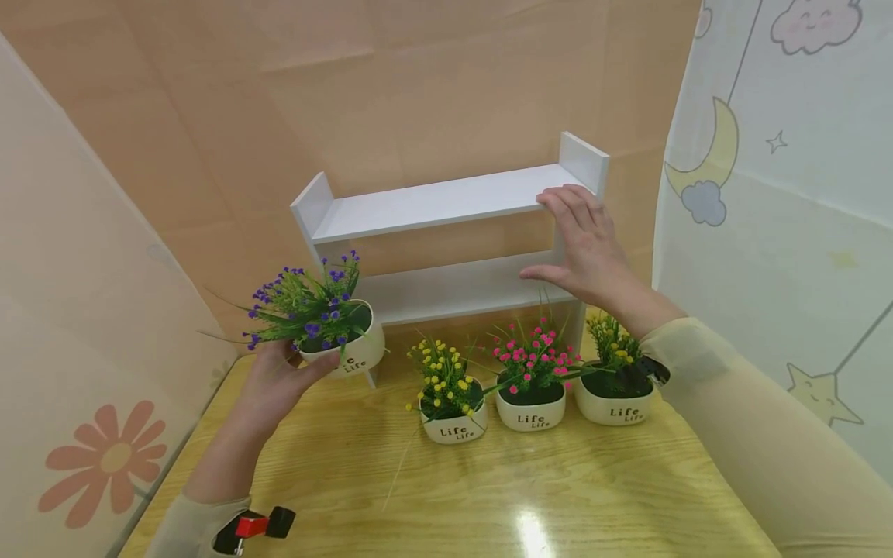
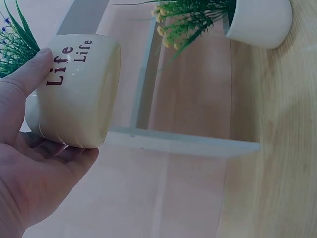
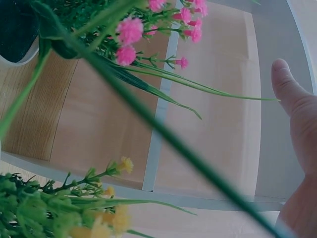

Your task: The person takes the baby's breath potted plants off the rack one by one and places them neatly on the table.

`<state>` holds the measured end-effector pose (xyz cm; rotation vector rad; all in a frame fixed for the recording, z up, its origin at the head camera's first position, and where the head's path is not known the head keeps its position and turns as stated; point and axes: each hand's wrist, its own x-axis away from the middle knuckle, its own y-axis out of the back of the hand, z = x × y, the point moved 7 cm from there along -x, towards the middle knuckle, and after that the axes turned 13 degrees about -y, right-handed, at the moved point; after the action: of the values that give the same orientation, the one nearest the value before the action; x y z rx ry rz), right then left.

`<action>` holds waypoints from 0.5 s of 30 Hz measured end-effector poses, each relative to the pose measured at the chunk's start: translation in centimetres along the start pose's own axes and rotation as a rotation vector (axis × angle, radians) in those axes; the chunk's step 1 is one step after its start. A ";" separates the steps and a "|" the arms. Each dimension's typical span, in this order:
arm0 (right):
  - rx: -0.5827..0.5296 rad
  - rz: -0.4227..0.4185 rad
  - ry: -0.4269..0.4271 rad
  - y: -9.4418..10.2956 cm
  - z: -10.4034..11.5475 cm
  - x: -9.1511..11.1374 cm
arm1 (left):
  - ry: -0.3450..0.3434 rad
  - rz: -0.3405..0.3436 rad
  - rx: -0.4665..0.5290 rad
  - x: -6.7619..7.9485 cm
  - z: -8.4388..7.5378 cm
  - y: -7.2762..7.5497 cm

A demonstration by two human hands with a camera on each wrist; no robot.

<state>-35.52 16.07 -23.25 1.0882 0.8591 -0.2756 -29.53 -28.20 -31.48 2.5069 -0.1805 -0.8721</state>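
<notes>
My left hand [image 1: 274, 391] grips a cream flowerpot [image 1: 366, 347] of purple artificial flowers, raised off the table at the left end of a white two-tier shelf [image 1: 439, 200]. In the left wrist view the pot [image 2: 79, 104] is tilted, with its "Life" lettering between thumb and fingers. At the shelf's other end, my right hand [image 1: 591, 252] rests its fingertips on the front edge of the upper board. Its thumb is stretched out apart from the fingers. The right wrist view shows only the thumb [image 3: 290, 91] and part of the palm.
Before the shelf, on the wooden table [image 1: 460, 496], stand a yellow-flowered pot [image 1: 453, 426], a pink-flowered pot [image 1: 532, 411] and another yellow-flowered pot [image 1: 615, 404]. The last sits beneath my right forearm. Fabric walls [image 1: 453, 85] enclose the back and sides.
</notes>
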 end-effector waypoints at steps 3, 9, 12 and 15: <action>0.000 0.006 -0.005 0.0 0.1 0.0 | 0.049 0.017 -0.029 0.6 0.5 0.3; 0.001 0.007 -0.007 0.1 0.1 0.0 | 0.095 0.048 -0.070 1.7 1.4 0.0; 0.002 0.013 -0.013 0.0 0.1 -0.1 | 0.108 0.052 -0.069 2.2 1.9 -0.4; 0.004 0.022 -0.023 0.0 0.0 0.0 | 0.129 0.060 -0.056 2.6 2.5 -0.9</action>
<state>-35.53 16.05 -23.22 1.0953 0.8260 -0.2709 -29.01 -29.09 -35.09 2.4823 -0.1858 -0.6804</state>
